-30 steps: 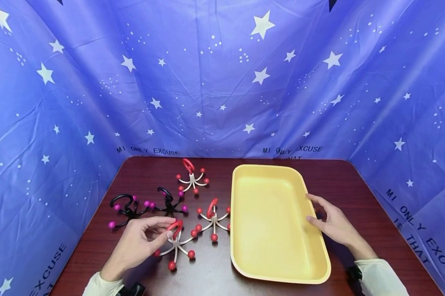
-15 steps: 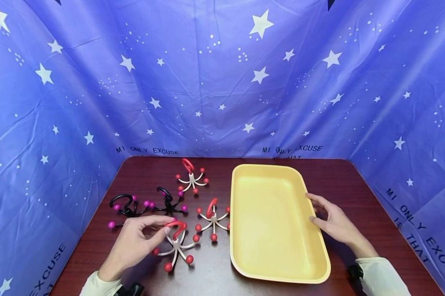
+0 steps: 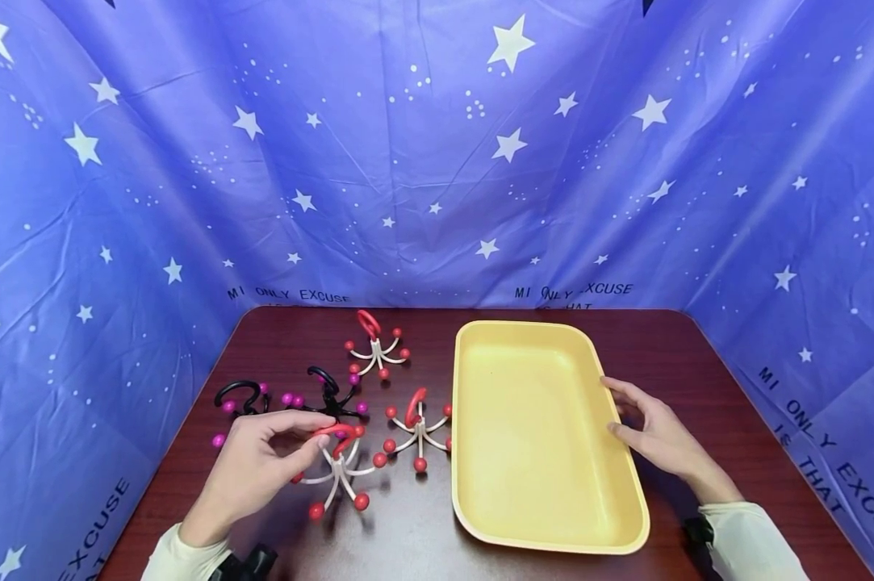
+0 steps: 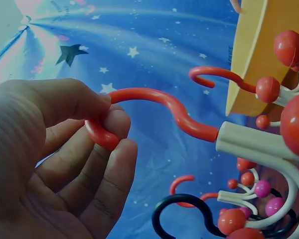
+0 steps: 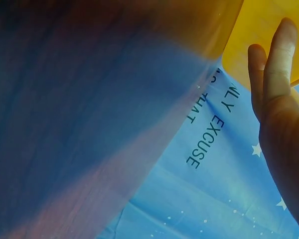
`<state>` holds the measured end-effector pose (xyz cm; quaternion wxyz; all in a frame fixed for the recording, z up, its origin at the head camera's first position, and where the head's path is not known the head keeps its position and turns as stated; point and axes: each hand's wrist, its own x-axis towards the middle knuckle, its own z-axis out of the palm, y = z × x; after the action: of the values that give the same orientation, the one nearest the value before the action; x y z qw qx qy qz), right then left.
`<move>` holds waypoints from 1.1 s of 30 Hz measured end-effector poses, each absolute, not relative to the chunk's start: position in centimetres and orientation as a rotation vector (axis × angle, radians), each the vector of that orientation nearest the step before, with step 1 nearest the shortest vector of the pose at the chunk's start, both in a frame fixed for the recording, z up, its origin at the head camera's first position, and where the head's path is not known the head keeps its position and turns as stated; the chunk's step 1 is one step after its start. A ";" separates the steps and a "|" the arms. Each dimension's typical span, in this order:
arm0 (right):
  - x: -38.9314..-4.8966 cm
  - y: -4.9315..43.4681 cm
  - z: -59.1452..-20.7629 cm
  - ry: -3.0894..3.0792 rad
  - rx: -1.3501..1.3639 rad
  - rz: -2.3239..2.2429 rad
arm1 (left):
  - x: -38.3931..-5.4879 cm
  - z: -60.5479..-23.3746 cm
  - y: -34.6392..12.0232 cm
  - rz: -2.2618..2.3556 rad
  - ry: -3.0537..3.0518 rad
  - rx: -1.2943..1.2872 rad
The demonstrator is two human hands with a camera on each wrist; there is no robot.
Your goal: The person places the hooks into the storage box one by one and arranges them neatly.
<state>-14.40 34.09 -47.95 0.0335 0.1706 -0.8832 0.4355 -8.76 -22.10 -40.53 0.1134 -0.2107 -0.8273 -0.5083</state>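
My left hand (image 3: 251, 460) pinches the hooked red handle of a claw massager (image 3: 340, 468) with white legs and red ball tips. In the left wrist view the curved end of that red handle (image 4: 174, 107) passes between thumb and fingers, and the legs point away to the right. My right hand (image 3: 665, 444) rests at the right rim of a yellow tray (image 3: 524, 452). In the right wrist view its straight fingers (image 5: 279, 64) lie against the tray's wall.
Two more red-and-white massagers, one nearer (image 3: 420, 432) beside the tray and one farther back (image 3: 376, 351), stand on the dark wooden table (image 3: 400, 541). Two black ones with magenta balls (image 3: 331, 403) are at the left, one partly behind my left hand. A starry blue curtain (image 3: 437, 161) surrounds the table.
My left hand has shifted slightly left and away from me, moving the massager with it and turning its legs. The right thumb has moved slightly right, to the tray's rim; the tray stays in place.
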 end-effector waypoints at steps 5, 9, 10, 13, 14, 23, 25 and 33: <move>-14.5 34.1 -48.0 -2.724 0.529 1.337 | -8.9 -39.6 -22.1 -1.499 -2.419 -0.598; -14.6 34.1 -47.9 -2.730 0.530 1.335 | -9.0 -38.8 -22.0 -1.520 -2.427 -0.572; -14.7 34.1 -47.9 -2.733 0.528 1.330 | -9.1 -38.6 -21.9 -1.515 -2.430 -0.567; -14.6 34.2 -47.8 -2.741 0.518 1.317 | -9.3 -38.1 -21.7 -1.465 -2.436 -0.559; -14.6 34.2 -47.7 -2.744 0.516 1.312 | -9.4 -37.9 -21.6 -1.446 -2.436 -0.560; -14.1 34.1 -48.1 -2.740 0.488 1.332 | -10.4 -36.0 -20.7 -1.472 -2.434 -0.599; -14.1 34.1 -48.0 -2.740 0.487 1.351 | -10.7 -35.6 -20.5 -1.475 -2.436 -0.607; -14.2 34.1 -47.9 -2.741 0.491 1.366 | -11.6 -34.0 -19.6 -1.424 -2.411 -0.624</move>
<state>-14.20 34.12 -47.93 0.0199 0.1582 -0.8836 0.4402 -11.58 -19.56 -33.98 0.1362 -0.2155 -0.8326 -0.4918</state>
